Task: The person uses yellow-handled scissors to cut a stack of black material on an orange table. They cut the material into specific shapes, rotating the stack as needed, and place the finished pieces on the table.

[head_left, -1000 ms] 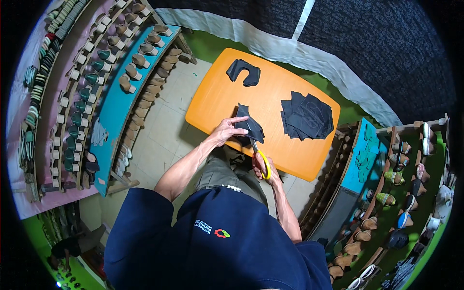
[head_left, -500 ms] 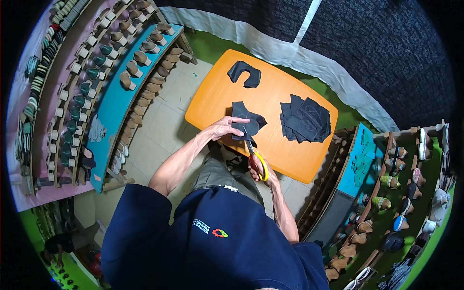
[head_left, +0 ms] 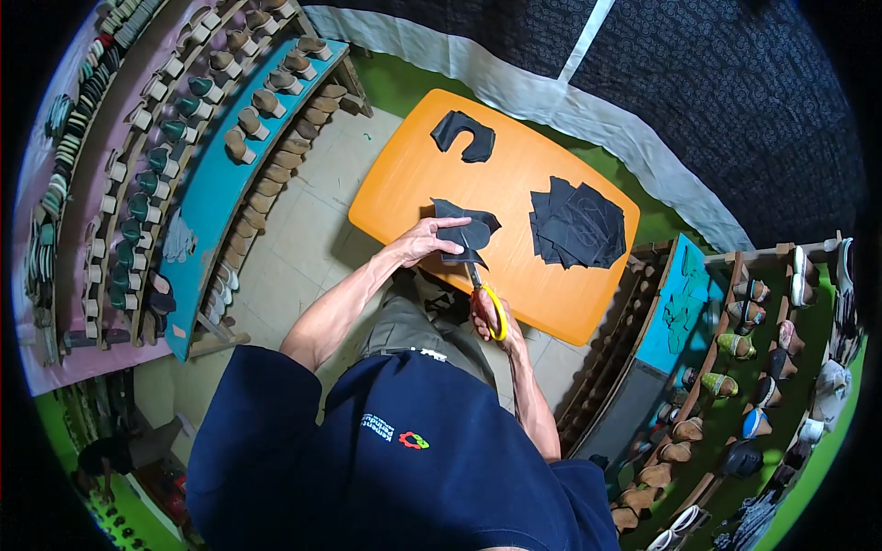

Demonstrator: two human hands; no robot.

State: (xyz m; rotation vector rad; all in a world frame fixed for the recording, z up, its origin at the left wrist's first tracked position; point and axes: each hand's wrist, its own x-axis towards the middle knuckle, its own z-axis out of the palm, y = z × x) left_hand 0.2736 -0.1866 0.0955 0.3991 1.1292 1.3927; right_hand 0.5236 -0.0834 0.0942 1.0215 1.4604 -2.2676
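Above the near side of the orange table, my left hand [head_left: 430, 241] pinches a piece of black material [head_left: 480, 228] between thumb and fingers. A faint curved line is drawn on the piece. My right hand [head_left: 487, 317] grips a pair of scissors [head_left: 496, 308] with yellow and red handles, and the blades reach up into the black piece near my left fingertips. Beyond, a U-shaped stack of cut black pieces [head_left: 470, 138] lies at the far left of the tabletop. To the right is a pile of uncut black pieces [head_left: 581, 225] with drawn outlines.
The orange table [head_left: 395, 193] stands before me. At left, a blue bench [head_left: 207, 220] and racks carry shoes and shoe lasts. On the right, a blue-topped shelf [head_left: 675, 303] holds green scraps beside racks of shoes. A dark curtain [head_left: 707, 110] hangs behind. Another person [head_left: 115, 459] is at lower left.
The black piece has tilted and bent between the blades and my left fingers. Both hands stay in nearly the same place, and the view has shifted slightly.
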